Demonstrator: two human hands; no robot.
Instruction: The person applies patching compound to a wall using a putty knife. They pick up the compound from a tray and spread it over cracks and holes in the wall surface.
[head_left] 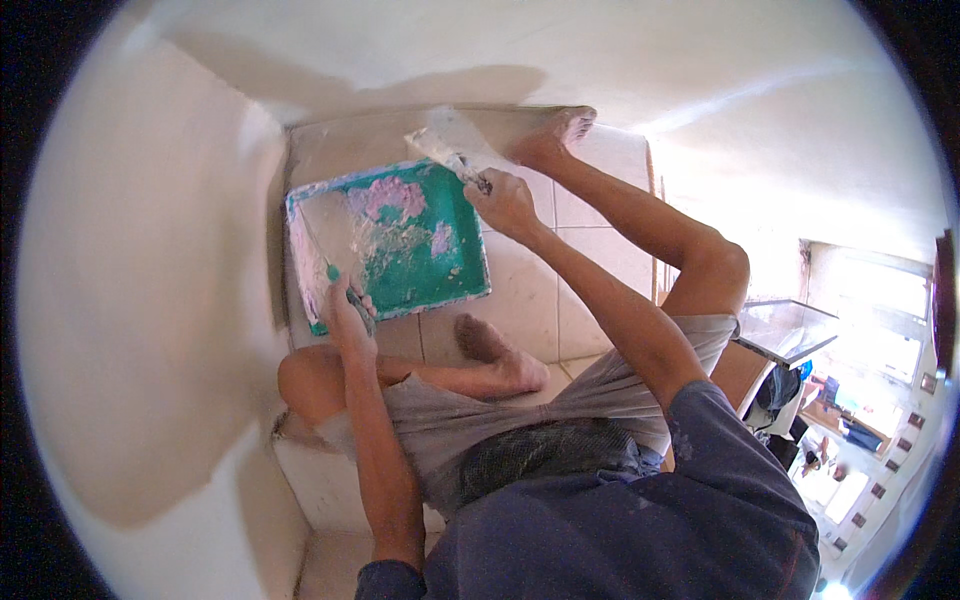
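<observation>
My left hand (347, 318) is closed round the green handle of a putty knife (333, 270), whose blade lies over the left side of a green tray (455, 277). Smeared across that tray are pinkish lumps of putty (395, 197) and thinner whitish streaks. Beyond the tray's far right corner, my right hand (508, 206) grips a wide scraper (450, 140) by its handle. Pale residue coats the scraper's broad blade, which points up and left. How far the blade stands from the wall cannot be told.
Pale tiles (525, 285) lie under the tray and my bare feet. A plastered wall (150, 260) rises close on the left, another (400, 45) in front. At the lower right, a glass-topped piece (790, 332) and cluttered furniture stand near a bright window (880, 290).
</observation>
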